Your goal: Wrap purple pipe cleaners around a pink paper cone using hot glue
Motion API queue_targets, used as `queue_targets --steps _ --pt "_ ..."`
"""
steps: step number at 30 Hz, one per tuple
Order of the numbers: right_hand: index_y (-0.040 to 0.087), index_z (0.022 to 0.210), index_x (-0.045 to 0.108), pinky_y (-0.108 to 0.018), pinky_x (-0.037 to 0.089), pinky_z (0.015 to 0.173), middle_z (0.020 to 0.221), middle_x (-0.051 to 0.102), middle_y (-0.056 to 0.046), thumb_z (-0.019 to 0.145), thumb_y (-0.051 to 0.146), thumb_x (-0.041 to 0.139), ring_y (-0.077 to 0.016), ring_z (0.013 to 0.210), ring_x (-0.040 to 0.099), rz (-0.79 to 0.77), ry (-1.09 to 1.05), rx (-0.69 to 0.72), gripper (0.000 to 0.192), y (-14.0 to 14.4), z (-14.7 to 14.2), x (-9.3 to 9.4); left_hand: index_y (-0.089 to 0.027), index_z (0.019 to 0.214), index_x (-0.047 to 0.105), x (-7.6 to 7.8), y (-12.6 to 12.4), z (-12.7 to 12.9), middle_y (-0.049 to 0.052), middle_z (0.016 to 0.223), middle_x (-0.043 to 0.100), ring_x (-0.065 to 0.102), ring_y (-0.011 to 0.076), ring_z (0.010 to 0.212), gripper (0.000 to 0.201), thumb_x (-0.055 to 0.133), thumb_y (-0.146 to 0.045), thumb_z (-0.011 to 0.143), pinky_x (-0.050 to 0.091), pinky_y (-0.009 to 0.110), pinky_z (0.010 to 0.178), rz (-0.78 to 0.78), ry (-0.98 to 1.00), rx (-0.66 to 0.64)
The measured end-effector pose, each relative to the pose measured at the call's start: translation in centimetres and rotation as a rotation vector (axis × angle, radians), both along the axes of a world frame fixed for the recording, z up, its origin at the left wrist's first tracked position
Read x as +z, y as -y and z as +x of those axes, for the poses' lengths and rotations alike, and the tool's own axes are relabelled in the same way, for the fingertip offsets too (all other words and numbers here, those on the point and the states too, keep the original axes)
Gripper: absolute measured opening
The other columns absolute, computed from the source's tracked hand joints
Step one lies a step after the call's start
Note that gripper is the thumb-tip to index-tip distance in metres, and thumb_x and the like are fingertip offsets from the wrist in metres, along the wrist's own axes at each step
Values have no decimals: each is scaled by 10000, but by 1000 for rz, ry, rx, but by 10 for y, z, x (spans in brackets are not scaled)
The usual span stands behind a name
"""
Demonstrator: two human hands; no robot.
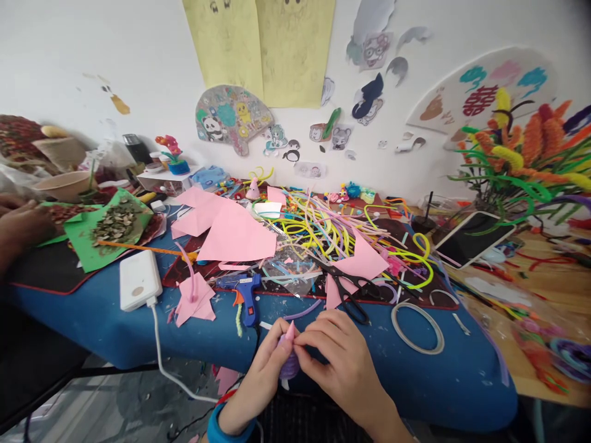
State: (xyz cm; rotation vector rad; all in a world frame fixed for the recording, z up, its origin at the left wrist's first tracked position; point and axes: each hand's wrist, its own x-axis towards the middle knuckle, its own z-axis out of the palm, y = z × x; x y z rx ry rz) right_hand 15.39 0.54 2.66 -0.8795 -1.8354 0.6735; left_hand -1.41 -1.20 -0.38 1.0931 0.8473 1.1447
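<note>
Your left hand (265, 363) and right hand (339, 357) meet at the near edge of the blue table (415, 381), just in front of your body. Between them sits a small purple pipe-cleaner piece (289, 364) capped by a pink paper cone (290, 331). Your left fingers curl closed around the purple piece from the left; your right thumb and fingertips pinch narrowly against its right side, just below the cone's point. The piece is held above the table edge, not resting on it.

Just beyond your hands, on the table: a blue glue gun (249, 294) to the left, black-handled scissors (348, 289) to the right, partly over a pink paper sheet (231, 231). A ring of clear tape (418, 327) lies flat to the right of your right hand. A white power bank (137, 280) with a white cable lies at the near left. Farther back, a tangle of yellow, green and pink pipe cleaners (323, 224) covers the middle of the table.

At far right, a tablet (473, 237) leans beside a bouquet of pipe-cleaner flowers (530, 147). At far left, another person's hand (21, 224) rests near a green sheet bearing seed husks (113, 224).
</note>
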Motion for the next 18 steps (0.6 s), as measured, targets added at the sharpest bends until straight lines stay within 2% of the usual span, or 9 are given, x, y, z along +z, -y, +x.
queue_targets --steps 2,3,5,8,11,13,16,17,18 --pt "194 693 662 -299 523 675 631 635 -16 1009 462 593 -140 599 548 -477 -313 322 420 -5 10 -18 -182 873 625 -2 -3 1 -1 809 518 465 145 721 381 625 -557 939 419 248 683 -14 129 -31" --pt "201 644 608 -272 501 554 510 552 15 1044 602 411 -117 461 489 -597 -366 439 599 -9 14 -28 -181 861 628 -3 -4 3 3 800 537 472 144 696 393 648 -569 916 414 249 652 -16 190 -23" --pt "214 637 570 -235 411 376 322 368 85 968 778 344 -107 284 374 -714 -377 638 691 -16 17 -47 -178 814 627 -3 -7 7 28 836 604 527 156 718 385 670 -550 903 439 257 668 -33 249 41" --pt "199 742 589 -203 331 302 373 532 48 847 846 511 -95 237 372 -822 -372 787 660 -24 8 -65 -174 731 617 -4 -8 13 97 975 701 637 233 937 400 630 -514 940 499 319 862 -80 244 58" --pt "175 703 628 -239 445 375 530 660 -38 771 900 539 -134 355 551 -856 -421 754 733 -28 -2 -67 -183 711 598 -4 -6 11 101 894 733 693 271 927 421 615 -534 944 545 401 899 -94 339 -35" --pt "172 620 635 -268 531 507 509 618 -31 867 878 405 -147 455 611 -837 -482 636 782 -28 -2 -63 -187 726 606 -2 -6 3 67 805 733 720 248 826 392 611 -503 959 572 425 891 -109 480 -76" --pt "206 621 587 -250 540 564 362 354 91 1027 702 300 -97 360 448 -788 -605 402 703 -23 6 -52 -198 735 637 3 -8 -14 48 873 779 756 251 956 354 568 -420 1002 550 493 1010 -177 800 -132" --pt "215 708 601 -248 544 555 363 323 119 1047 641 358 -92 335 401 -768 -627 318 595 -20 9 -48 -203 732 644 5 -10 -19 55 987 800 736 277 1091 348 563 -404 1004 527 535 1050 -185 879 -141" --pt "227 843 624 -257 561 563 405 403 124 1044 586 448 -92 340 413 -733 -623 239 447 -17 10 -43 -204 719 646 7 -11 -23 62 1108 799 695 301 1203 355 561 -401 1001 503 570 1078 -190 928 -154"
